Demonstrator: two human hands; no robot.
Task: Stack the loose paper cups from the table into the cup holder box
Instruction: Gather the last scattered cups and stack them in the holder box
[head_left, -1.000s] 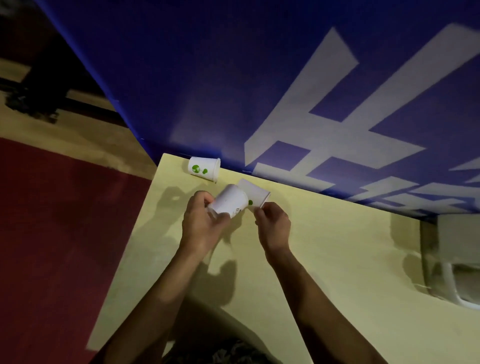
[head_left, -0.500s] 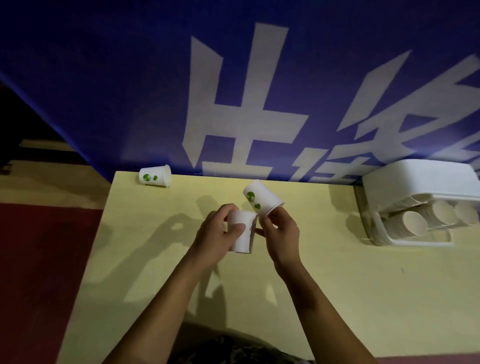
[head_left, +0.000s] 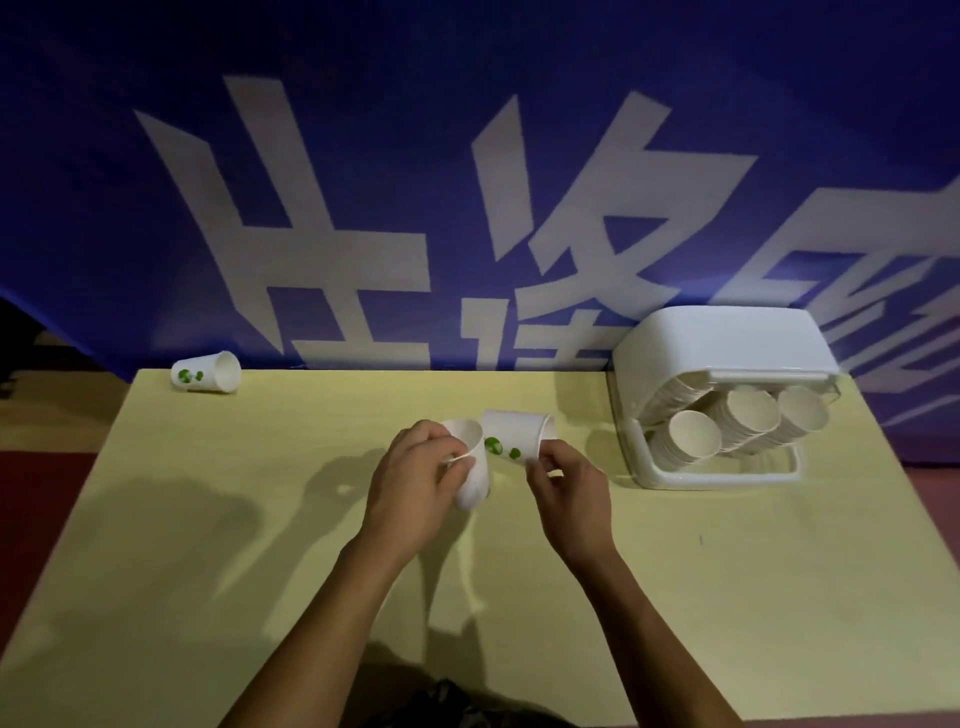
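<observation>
The room is dim, so the green print on the cups reads only as blotches, and how far the stacks run back under the white hood of the cup holder box (head_left: 722, 364) cannot be made out; both forearms are cut off by the lower edge of the view. A pale yellow tabletop (head_left: 208, 571) stands against a blue banner (head_left: 467, 156) with large white characters, with dark red floor to the left. The box sits at the far right corner of the tabletop, three stacks of cups (head_left: 748, 418) with their mouths facing out of its open front. Near the middle, the left hand (head_left: 415, 488) grips a white paper cup (head_left: 470, 467), fingers curled round its rim. The right hand (head_left: 566, 488) pinches a second cup (head_left: 514, 434) lying sideways, its base just beside the first cup's mouth. A third cup (head_left: 208, 371) lies on its side at the far left corner, well apart from both hands.
</observation>
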